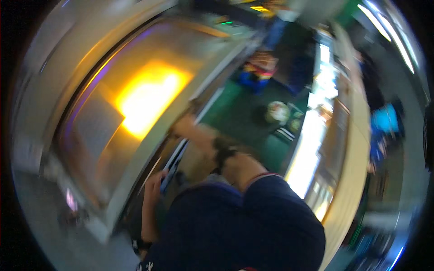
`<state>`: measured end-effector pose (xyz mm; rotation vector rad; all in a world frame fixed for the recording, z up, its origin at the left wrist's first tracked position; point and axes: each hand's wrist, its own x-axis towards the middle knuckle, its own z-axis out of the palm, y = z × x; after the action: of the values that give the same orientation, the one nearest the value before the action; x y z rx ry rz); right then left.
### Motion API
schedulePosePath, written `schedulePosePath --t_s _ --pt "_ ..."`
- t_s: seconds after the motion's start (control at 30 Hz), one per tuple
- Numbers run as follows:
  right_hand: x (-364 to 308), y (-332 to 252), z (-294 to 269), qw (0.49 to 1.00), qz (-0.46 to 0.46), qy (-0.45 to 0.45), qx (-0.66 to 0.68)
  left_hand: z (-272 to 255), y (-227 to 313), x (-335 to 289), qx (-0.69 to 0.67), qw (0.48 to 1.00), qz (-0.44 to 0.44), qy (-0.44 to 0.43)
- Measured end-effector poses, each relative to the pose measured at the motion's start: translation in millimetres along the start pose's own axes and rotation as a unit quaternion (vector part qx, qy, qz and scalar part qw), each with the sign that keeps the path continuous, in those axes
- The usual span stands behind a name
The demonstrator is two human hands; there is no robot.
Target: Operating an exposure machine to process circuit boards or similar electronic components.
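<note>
Motion blurs the whole picture. My left hand (155, 183) is low on the left, its fingers bent over a long narrow rail (170, 168) under the front edge of a large machine. Farther along the same edge, my right hand (184, 126) reaches to the machine's front frame (156, 144). A dark band is on the right wrist. The right fingers are smeared, so their grip cannot be made out. Behind the frame, the machine's broad window (97, 122) shows a bright yellow-orange glow.
On the right runs a long bench (348, 180) with a brightly lit strip. A round pale thing (277, 112) lies on the green floor (239, 110) between machine and bench. Red, yellow and blue items (258, 72) are farther off. A person in blue (384, 122) is beyond the bench.
</note>
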<state>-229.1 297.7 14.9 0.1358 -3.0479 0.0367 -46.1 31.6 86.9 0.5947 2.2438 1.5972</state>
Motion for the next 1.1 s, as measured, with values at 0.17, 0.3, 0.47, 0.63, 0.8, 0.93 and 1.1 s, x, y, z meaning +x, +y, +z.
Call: schedulePosePath --t_s 0.17,0.3,0.47,0.63,0.8,0.93,1.1 --pt "-19.3 -45.7 -53.8 0.947 -0.210 -0.231 -0.080 -55.8 -51.7 -131.2 -0.186 0.893 -0.064 0.404" --pt "-7.4 21.6 2.2 0.937 -0.234 -0.202 -0.161 -128.1 -57.4 -112.7 -0.207 0.793 -0.061 0.570" --pt "-2.7 -7.9 -7.5 0.924 -0.209 -0.262 -0.182 -242.8 -80.5 -121.1 -0.148 0.703 -0.076 0.692" --pt "-4.2 -6.9 -11.5 0.929 -0.233 -0.235 -0.168 -351.3 -164.6 -159.6 0.119 0.584 -0.182 0.782" --pt "-10.1 -3.9 -20.0 0.935 -0.232 -0.214 -0.164 -410.1 -151.5 -175.2 -0.264 0.504 -0.196 0.798" --pt "-12.4 4.6 -14.8 0.945 -0.214 -0.201 -0.146 -395.4 -147.1 -165.5 -0.176 0.586 -0.145 0.778" --pt "-5.7 -5.7 -18.4 0.940 -0.206 -0.247 -0.114 -330.7 -224.1 -128.1 0.112 0.753 -0.226 0.608"
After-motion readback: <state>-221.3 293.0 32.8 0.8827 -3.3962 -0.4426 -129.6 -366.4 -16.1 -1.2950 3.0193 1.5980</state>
